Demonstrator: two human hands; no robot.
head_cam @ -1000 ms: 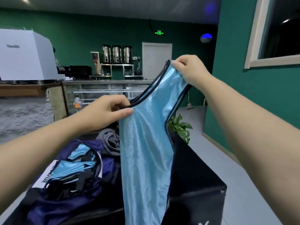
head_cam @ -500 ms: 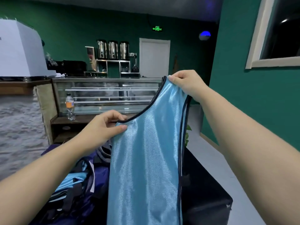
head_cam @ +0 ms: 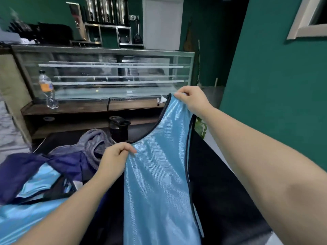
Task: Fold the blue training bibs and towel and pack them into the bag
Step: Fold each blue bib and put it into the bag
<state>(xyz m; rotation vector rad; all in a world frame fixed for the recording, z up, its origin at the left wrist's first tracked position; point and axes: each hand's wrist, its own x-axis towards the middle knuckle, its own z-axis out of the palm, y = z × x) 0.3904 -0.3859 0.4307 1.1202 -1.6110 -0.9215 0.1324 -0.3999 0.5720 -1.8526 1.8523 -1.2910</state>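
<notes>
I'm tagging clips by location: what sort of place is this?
Probably a cafe or drinks counter: a glass display case, three steel urns on a shelf behind it, and a bottle on the wooden ledge.

Two forearms bare — no sleeves, watch or rings showing.

A glass case (head_cam: pixel 109 75) spans the far side, with a bottle (head_cam: pixel 46 90) standing on the ledge at its left. Three urns (head_cam: pixel 106 9) stand behind, a white door (head_cam: pixel 162 23) to their right.
</notes>
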